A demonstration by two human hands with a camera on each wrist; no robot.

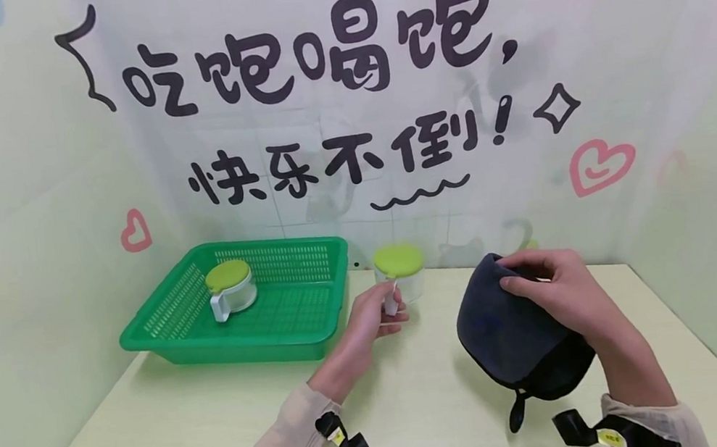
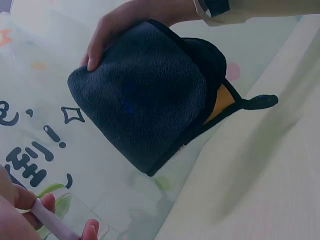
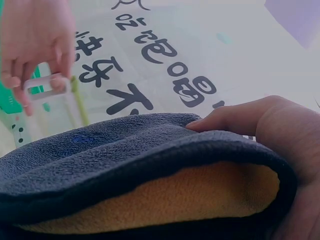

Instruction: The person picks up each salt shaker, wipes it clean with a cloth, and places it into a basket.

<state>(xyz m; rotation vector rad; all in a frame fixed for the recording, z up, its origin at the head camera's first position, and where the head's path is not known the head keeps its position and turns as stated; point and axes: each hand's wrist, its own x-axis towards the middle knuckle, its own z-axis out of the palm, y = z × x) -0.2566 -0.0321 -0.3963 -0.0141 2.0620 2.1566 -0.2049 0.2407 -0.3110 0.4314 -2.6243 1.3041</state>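
A clear seasoning jar with a green lid (image 1: 398,260) stands on the table near the back wall. My left hand (image 1: 368,317) grips its white handle (image 2: 56,223), with the thumb on one side and fingers on the other. To the right, my right hand (image 1: 559,290) pinches a folded cleaning cloth (image 1: 507,324) by its upper edge and holds it above the table. The cloth is dark blue outside, with an orange inner side (image 3: 165,202) showing in the right wrist view. A dark hanging loop (image 2: 260,102) sticks out from one corner.
A green plastic basket (image 1: 248,355) stands at the back left. Inside it is a second jar (image 1: 232,288) with a green lid and white handle. Behind the table (image 1: 416,392) hangs a pale wall sheet (image 1: 347,115) with black lettering.
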